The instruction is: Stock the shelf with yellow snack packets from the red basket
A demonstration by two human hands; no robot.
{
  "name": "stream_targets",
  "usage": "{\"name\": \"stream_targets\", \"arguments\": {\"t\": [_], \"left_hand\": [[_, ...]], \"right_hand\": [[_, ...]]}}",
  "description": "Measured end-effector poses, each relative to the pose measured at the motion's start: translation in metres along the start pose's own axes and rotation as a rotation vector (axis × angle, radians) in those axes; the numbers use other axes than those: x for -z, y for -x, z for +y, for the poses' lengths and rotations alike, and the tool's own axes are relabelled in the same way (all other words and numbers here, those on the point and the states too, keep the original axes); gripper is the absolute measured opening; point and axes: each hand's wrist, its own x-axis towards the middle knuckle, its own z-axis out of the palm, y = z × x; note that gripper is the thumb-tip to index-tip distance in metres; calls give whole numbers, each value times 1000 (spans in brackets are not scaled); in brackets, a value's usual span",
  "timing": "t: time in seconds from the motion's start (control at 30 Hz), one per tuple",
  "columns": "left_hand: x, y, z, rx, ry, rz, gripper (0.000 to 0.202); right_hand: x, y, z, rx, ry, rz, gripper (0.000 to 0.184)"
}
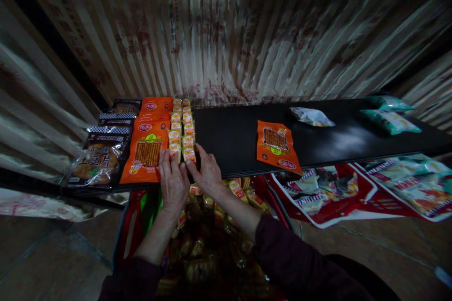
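Observation:
My left hand (173, 179) and my right hand (207, 172) rest at the front edge of a black shelf (233, 141), side by side. Their fingertips press on the nearest small yellow snack packets (188, 154), the front of two rows (181, 124) running back along the shelf. The left hand's fingers lie fairly flat over the packets; the right hand's fingers curl round the nearest packet from the right. Left of the rows lie stacked orange snack bags (147, 153) and dark crisp bags (97, 160).
A single orange bag (277, 146), a silver packet (312, 116) and green bags (390, 121) lie further right on the shelf. A red basket (132, 230) full of yellow packets stands below my arms. Red and white sacks (335, 193) lie on the floor. Striped curtain behind.

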Motion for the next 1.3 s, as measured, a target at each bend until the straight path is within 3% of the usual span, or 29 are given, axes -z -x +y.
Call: {"name": "stream_targets", "arguments": {"t": [0.23,0.57,0.97,1.3], "left_hand": [[1,3,7,-19,-78,47,34],[-2,12,12,-4,-129,-42,46],[-3,1,17,-14,-155,-65,43],[-5,-4,24,3,-185,-97,42]], "right_hand": [[-2,-1,2,-21,-19,16,60],[-2,-3,5,-45,-85,45,55],[4,-10,-2,-174,-140,-7,52],[5,-10,4,-187,-259,34,52]]}}
